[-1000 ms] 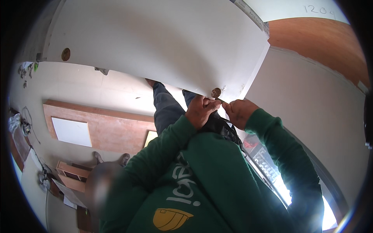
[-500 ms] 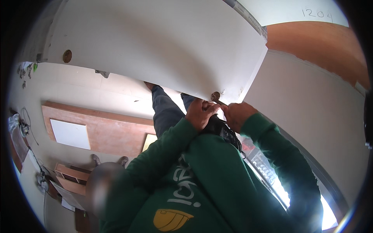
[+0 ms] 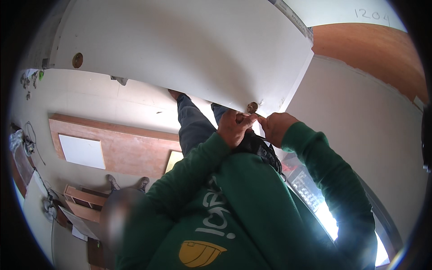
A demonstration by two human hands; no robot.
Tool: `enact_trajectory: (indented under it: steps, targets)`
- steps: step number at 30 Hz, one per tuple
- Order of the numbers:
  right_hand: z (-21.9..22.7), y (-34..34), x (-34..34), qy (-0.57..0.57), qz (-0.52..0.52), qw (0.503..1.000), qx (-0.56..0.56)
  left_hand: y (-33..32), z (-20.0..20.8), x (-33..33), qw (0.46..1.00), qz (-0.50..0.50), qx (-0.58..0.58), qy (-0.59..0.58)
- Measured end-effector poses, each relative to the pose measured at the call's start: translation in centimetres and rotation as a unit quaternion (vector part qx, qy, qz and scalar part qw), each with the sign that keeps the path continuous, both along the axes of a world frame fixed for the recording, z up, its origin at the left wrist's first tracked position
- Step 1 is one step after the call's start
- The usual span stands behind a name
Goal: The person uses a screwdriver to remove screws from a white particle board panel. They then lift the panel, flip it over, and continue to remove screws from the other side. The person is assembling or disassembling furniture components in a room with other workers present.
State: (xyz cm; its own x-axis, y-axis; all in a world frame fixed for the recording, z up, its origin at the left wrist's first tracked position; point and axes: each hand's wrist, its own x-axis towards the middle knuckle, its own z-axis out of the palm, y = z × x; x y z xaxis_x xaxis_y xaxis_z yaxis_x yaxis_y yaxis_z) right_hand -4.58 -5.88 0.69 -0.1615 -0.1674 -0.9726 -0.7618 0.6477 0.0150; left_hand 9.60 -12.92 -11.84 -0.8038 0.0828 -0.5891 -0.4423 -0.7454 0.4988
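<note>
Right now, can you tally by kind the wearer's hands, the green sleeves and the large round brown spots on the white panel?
Left hand and right hand: 2
Left sleeve and right sleeve: 2
Large round brown spots: 2
Total: 6

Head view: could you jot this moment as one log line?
left hand: near edge of white panel | right hand: curled, near round brown patch | held item: unclear

The left hand [image 3: 231,129] and right hand [image 3: 277,128] are resting side by side at the near edge of the panel [image 3: 175,54], beside one hole [image 3: 252,107]. Leftward, a sheet [image 3: 82,151] is lying on a board [image 3: 130,157].
</note>
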Motion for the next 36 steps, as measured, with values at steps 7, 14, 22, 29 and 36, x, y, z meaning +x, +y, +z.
enact_trajectory:
  steps: [7, 14, 22, 29, 36]
  targets:
    - [1.6, -1.2, 0.7, 0.064, -0.026, 0.997, -0.016, 0.0, -1.2, -0.2, 0.996, -0.053, -0.061, 0.029]
    - [2.2, 0.8, 1.1, 0.098, -0.132, 0.986, -0.040, 0.1, -0.2, 0.2, 0.997, -0.001, -0.037, 0.062]
    - [0.6, 0.9, 0.1, 0.008, -0.099, 0.994, -0.035, 0.2, -0.1, -0.1, 0.999, 0.019, 0.008, 0.035]
    - [1.0, 0.6, 1.7, 0.167, -0.034, 0.981, -0.096, 0.8, -0.5, 0.0, 0.998, 0.019, -0.060, 0.021]
    - [4.9, -0.2, -1.2, 0.231, 0.055, 0.947, -0.217, 0.7, -0.5, 1.1, 0.949, -0.067, -0.304, 0.042]
